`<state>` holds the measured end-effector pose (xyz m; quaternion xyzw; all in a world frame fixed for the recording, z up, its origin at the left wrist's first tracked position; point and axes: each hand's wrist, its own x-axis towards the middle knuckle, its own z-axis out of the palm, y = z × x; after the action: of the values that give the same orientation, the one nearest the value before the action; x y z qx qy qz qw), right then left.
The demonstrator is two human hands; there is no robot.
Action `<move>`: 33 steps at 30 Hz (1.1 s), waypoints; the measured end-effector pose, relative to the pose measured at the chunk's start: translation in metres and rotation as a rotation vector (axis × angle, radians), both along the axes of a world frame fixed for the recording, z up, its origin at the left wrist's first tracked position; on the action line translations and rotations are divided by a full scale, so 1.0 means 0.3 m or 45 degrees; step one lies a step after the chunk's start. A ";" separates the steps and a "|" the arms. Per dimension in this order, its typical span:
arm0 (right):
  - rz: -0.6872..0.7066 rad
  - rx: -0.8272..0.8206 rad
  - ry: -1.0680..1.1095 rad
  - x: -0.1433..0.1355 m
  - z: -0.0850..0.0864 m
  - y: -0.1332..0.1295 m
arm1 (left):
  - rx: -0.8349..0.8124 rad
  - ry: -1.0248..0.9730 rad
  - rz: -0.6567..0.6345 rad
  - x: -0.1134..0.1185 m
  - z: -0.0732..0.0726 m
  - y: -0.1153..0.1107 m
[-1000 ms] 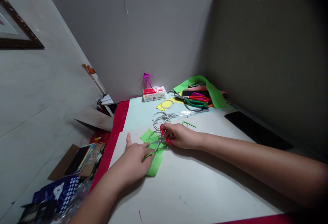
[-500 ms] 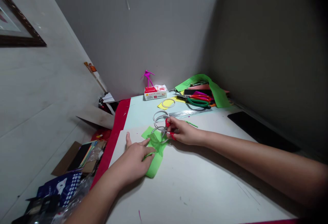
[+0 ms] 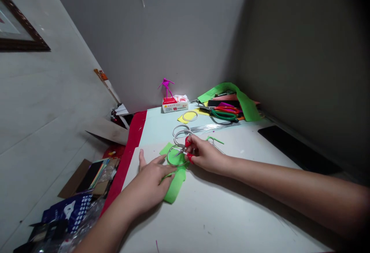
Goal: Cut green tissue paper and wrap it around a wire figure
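My left hand (image 3: 154, 181) lies palm down with its fingers spread, the fingertips at the edge of a round ring (image 3: 177, 166) and on pieces of green sheet material (image 3: 175, 191). The ring rests over the green pieces. My right hand (image 3: 205, 152) grips small scissors (image 3: 188, 141) by their red handles. Their blades are parted and reach over the ring. Two more rings (image 3: 182, 125) lie just behind the scissors, partly overlapping. Beyond the right hand are a thin green strip (image 3: 215, 140) and a pale looped thread or wire (image 3: 215, 146).
Farther back stand a tissue box (image 3: 175, 107) and a pink figure (image 3: 165, 85). Green-handled scissors (image 3: 224, 115) lie beside a bundle of wires (image 3: 212, 127). A black flat object (image 3: 295, 149) is at right. Grey panels border the table; boxes and bags (image 3: 69, 210) sit at left.
The dark, gathered green layer at the ring has gone smooth, and the ring's full outline shows. The scissor blades now reach over it. A pale thread or wire shows past my right hand.
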<state>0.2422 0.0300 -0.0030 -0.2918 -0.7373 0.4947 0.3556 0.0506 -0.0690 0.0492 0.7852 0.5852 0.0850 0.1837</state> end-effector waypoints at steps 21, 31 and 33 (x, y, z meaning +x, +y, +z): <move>0.032 -0.892 0.528 0.000 0.087 -0.206 | 0.008 -1.364 0.472 0.070 -0.005 -0.043; 0.126 -0.772 0.328 0.045 0.121 -0.188 | -0.644 -1.380 0.278 0.052 0.018 -0.041; 0.278 -0.694 0.168 0.069 0.130 -0.180 | -0.812 -1.251 0.250 0.058 0.018 -0.038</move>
<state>0.2629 -0.0241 0.0361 -0.2625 -0.5797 0.7277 0.2560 0.0679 -0.0805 0.0545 0.5021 0.4981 0.2751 0.6512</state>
